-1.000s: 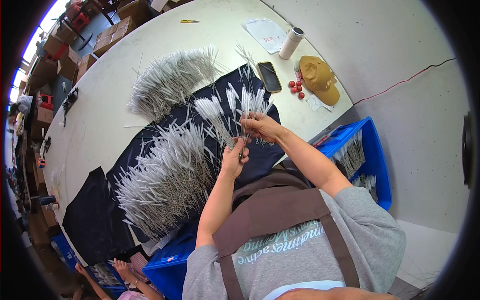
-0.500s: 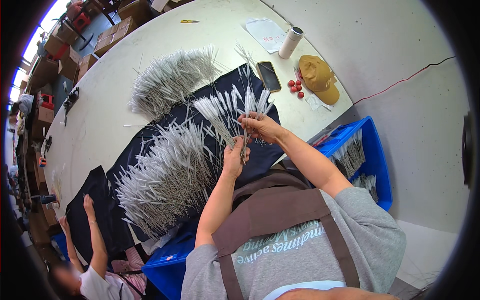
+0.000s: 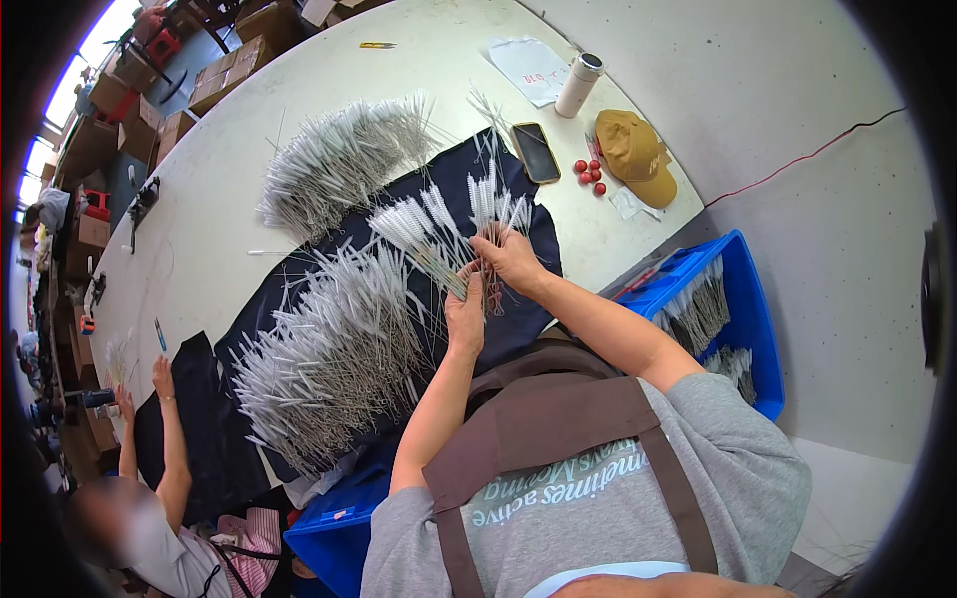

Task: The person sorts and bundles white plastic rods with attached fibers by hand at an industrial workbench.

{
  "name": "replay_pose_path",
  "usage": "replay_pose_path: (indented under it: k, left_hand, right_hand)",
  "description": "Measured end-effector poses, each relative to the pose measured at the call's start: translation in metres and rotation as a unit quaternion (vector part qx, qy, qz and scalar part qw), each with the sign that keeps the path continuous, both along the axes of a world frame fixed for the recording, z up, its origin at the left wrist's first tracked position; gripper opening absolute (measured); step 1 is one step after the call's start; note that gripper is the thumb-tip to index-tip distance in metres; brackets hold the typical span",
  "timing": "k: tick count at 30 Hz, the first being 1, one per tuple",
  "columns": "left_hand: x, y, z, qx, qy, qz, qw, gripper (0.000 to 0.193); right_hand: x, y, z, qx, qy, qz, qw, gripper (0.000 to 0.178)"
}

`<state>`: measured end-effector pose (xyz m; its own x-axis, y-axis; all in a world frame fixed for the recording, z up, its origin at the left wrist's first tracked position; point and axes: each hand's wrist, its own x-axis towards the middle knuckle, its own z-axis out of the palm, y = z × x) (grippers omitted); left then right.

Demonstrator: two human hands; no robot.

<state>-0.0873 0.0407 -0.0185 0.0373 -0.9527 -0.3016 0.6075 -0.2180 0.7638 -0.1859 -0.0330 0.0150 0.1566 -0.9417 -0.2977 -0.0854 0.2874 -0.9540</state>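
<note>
My left hand [image 3: 466,311] is closed around the wire stems of a bunch of white straw brushes [image 3: 411,227], their bristle ends fanned up and away from me. My right hand [image 3: 507,257], just right of it and touching or nearly so, grips the stems of a second bunch of straw brushes [image 3: 488,199]. Both bunches hang over a dark blue cloth [image 3: 518,324]. To the left lies a big heap of the same brushes [image 3: 329,349], and a further heap [image 3: 334,159] sits beyond it on the white table [image 3: 229,199].
A phone [image 3: 536,152], red balls [image 3: 588,171], a tan cap [image 3: 634,154], a white bottle [image 3: 579,86] and paper [image 3: 528,68] lie at the far right. Blue bins [image 3: 763,329] flank me, the right one holding brushes. At lower left a co-worker [image 3: 150,528] reaches over the table.
The brushes in my left hand have swung left, opening a gap between the two bunches. My right hand has shifted slightly down. The co-worker's hands have moved up and left.
</note>
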Motion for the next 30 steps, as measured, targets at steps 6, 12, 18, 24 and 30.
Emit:
replay_pose_path:
  k: [6,12,18,24,30]
  left_hand:
    - [0.006,0.002,0.0,0.023,-0.058,0.02,0.998,0.026]
    - [0.012,-0.004,0.005,0.02,-0.084,0.062,0.994,0.024]
    - [0.012,-0.006,-0.003,0.037,-0.046,0.115,0.992,0.021]
    - [0.005,-0.004,-0.011,0.014,-0.065,0.163,0.984,0.018]
    - [0.005,-0.004,-0.013,0.023,-0.073,0.168,0.983,0.016]
  right_hand:
    - [0.011,0.009,0.018,-0.024,0.116,0.02,0.993,0.023]
    - [0.015,0.009,-0.004,0.022,-0.036,0.048,0.998,0.019]
    - [0.022,0.008,0.0,0.08,-0.1,0.028,0.991,0.018]
    - [0.027,0.007,0.003,0.067,-0.065,0.024,0.995,0.017]
    - [0.024,0.004,0.005,0.117,-0.138,0.028,0.983,0.016]
